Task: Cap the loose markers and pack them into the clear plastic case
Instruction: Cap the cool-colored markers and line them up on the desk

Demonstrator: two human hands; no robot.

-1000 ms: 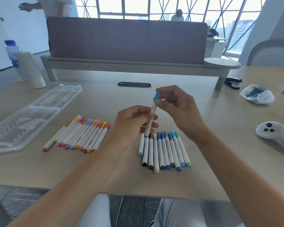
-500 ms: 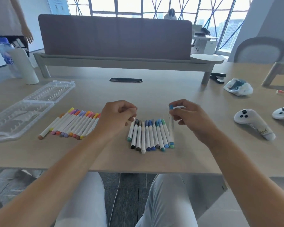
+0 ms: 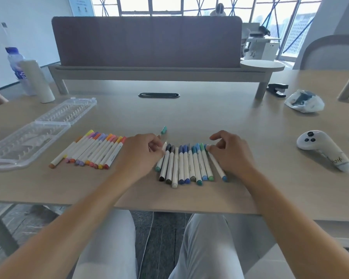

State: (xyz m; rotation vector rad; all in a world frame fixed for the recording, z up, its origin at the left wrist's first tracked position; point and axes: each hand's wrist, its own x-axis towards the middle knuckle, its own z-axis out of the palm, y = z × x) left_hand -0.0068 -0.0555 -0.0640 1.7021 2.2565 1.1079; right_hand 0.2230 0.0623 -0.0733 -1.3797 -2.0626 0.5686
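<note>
Two rows of markers lie on the table: warm colours on the left, blues, greens and dark ones in the middle. My left hand pinches the upper end of the leftmost teal marker of the middle row. A loose teal cap lies just beyond that hand. At the row's right end lies a blue marker, and my right hand pinches its upper end. The clear plastic case lies open at the far left, nothing in it.
Two white controllers lie to the right, with a crumpled plastic bag and a black stapler behind them. A white cylinder and a water bottle stand at the back left. A padded divider runs across the back.
My right hand has brought the capped blue marker down and laid it at the right end of the middle row. My left hand has dropped to the row's left end.
</note>
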